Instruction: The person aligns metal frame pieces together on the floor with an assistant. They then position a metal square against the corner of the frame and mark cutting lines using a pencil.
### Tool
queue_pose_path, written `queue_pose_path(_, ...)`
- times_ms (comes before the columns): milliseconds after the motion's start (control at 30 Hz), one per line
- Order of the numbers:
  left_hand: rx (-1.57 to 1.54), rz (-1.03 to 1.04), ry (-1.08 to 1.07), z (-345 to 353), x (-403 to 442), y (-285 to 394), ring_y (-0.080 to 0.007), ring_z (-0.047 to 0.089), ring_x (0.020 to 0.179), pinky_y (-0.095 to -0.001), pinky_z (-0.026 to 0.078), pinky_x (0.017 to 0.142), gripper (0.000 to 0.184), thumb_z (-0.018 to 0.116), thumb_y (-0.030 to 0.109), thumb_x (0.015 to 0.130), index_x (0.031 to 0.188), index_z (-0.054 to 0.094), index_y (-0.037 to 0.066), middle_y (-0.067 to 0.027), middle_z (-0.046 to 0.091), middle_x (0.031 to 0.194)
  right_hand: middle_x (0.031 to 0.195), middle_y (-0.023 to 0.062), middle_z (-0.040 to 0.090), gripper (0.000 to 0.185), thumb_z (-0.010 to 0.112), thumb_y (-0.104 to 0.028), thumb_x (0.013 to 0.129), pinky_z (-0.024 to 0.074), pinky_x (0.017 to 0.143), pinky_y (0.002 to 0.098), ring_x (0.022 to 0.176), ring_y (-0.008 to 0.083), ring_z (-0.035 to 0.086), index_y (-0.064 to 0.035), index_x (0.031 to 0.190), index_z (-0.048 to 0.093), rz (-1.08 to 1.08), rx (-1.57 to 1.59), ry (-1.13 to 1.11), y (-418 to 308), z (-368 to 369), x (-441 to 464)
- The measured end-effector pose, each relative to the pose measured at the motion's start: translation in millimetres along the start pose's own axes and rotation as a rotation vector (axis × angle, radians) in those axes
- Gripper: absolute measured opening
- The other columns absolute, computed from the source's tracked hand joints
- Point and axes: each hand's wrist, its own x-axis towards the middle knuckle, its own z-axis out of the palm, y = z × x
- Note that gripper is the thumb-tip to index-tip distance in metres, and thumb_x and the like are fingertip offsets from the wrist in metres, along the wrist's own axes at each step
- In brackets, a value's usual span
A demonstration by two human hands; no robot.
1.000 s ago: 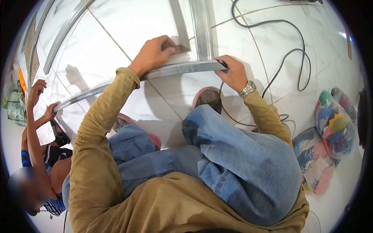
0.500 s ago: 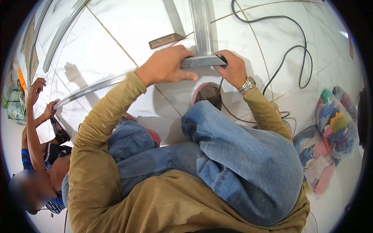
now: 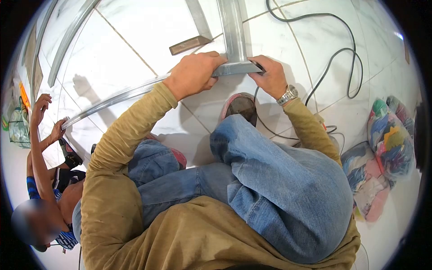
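Note:
A long metal bar (image 3: pixel 110 102) runs from the left to its angled end in front of me. My left hand (image 3: pixel 192 74) is wrapped round this bar, a short way left of that end. At the angled tip, my right hand (image 3: pixel 269 77) is closed on the bar, thumb below and fingers above. A wider metal profile (image 3: pixel 231 31) meets the bar between my hands, extending away from me. Just beyond my left hand, a small brown block (image 3: pixel 189 45) lies on the floor beside another flat metal strip (image 3: pixel 198 18).
At the left a co-worker's hand (image 3: pixel 58 129) holds the bar's far end. More metal bars (image 3: pixel 72 40) lie at the upper left. A black cable (image 3: pixel 335 51) loops across the tiled floor (image 3: pixel 130 27). Bags of cloth (image 3: pixel 390 139) rest at the right.
My left hand has let go of the brown block, leaving it on the floor, and has closed round the bar. My right hand stays at the bar's end.

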Motion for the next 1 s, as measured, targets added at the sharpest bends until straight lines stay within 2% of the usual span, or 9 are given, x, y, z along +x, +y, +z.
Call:
queue_pose_path(433,0.008,0.043,0.026,4.8,2.2,-3.0,-0.0366,0.069,0.095,-0.0454,0.056,0.081,0.041,0.07,0.016,0.083,0.123,0.067,0.011,-0.0116,0.07,0.107,0.094,0.0118,0.074,0.03,0.081,-0.014,0.08,0.0563,0.077,0.0396,0.085,0.0331,0.071,-0.0082,0.108,0.073,0.006,-0.043,-0.011,1.1,-2.3,0.2)
queue_pose_path(533,0.052,0.066,0.059,11.0,2.3,2.2,-0.0371,0.07,0.096,-0.0467,0.056,0.08,0.038,0.072,0.021,0.085,0.121,0.066,0.012,-0.0117,0.07,0.107,0.096,0.0152,0.074,0.036,0.081,-0.011,0.081,0.0567,0.078,0.0369,0.085,0.0321,0.072,-0.0064,0.115,0.072,-0.06,-0.056,-0.022,8.3,-3.1,-1.2)
queue_pose_path(600,0.132,0.007,0.162,16.9,2.9,10.9,-0.0377,0.07,0.096,-0.0482,0.056,0.078,0.037,0.075,0.028,0.088,0.119,0.064,0.011,-0.0122,0.071,0.106,0.096,0.0148,0.074,0.036,0.081,-0.013,0.082,0.0568,0.079,0.0367,0.086,0.0318,0.073,-0.0068,0.116,0.072,-0.088,-0.071,-0.015,11.8,-2.3,-2.3)
queue_pose_path(633,0.173,0.072,0.239,22.7,4.9,14.0,-0.037,0.071,0.091,-0.0498,0.057,0.074,0.038,0.074,0.031,0.089,0.116,0.061,0.008,-0.0133,0.07,0.102,0.097,0.0144,0.074,0.035,0.081,-0.015,0.084,0.0569,0.079,0.0371,0.086,0.0317,0.073,-0.0072,0.116,0.072,-0.053,-0.047,-0.029,14.0,-1.9,-4.1)
queue_pose_path(733,0.246,0.046,0.23,30.5,11.6,20.8,-0.0374,0.071,0.09,-0.0501,0.056,0.073,0.036,0.074,0.031,0.089,0.111,0.059,0.007,-0.0141,0.07,0.099,0.096,0.0138,0.075,0.036,0.079,-0.019,0.084,0.057,0.078,0.0367,0.083,0.0297,0.072,-0.0071,0.118,0.071,-0.093,-0.084,0.015,20.5,1.2,-7.8)
queue_pose_path(800,0.268,-0.026,0.156,26.9,11.4,30.2,-0.0341,0.072,0.095,-0.0446,0.057,0.08,0.038,0.075,0.032,0.091,0.118,0.066,0.007,-0.0121,0.074,0.101,0.095,0.0162,0.073,0.034,0.079,-0.017,0.083,0.0558,0.075,0.0394,0.083,0.0334,0.071,-0.0054,0.114,0.072,-0.101,-0.077,0.012,21.3,1.8,-7.4)
queue_pose_path(867,0.286,-0.036,0.158,17.7,9.8,38.9,-0.0342,0.072,0.084,-0.0459,0.059,0.074,0.031,0.078,0.025,0.086,0.102,0.061,0.003,-0.017,0.069,0.098,0.093,0.0186,0.071,0.031,0.078,-0.016,0.082,0.0545,0.072,0.0421,0.083,0.0371,0.069,-0.0037,0.11,0.072,-0.136,-0.068,0.012,17.0,3.3,-7.3)
queue_pose_path(967,0.297,-0.073,0.126,15.4,8.2,41.9,-0.0335,0.073,0.091,-0.0461,0.058,0.077,0.033,0.076,0.027,0.088,0.106,0.063,0.003,-0.0156,0.072,0.099,0.092,0.0185,0.071,0.028,0.079,-0.017,0.081,0.054,0.072,0.0423,0.082,0.0374,0.069,-0.0039,0.105,0.073,-0.113,-0.084,0.036,19.4,5.0,-7.9)
queue_pose_path(1000,0.294,-0.092,0.107,16.0,8.1,42.6,-0.0332,0.073,0.094,-0.0462,0.058,0.079,0.034,0.075,0.029,0.089,0.108,0.065,0.003,-0.0149,0.074,0.099,0.094,0.0158,0.074,0.032,0.079,-0.018,0.083,0.0553,0.075,0.0393,0.082,0.0327,0.07,-0.0055,0.111,0.073,-0.063,-0.087,0.03,19.9,5.7,-10.0)
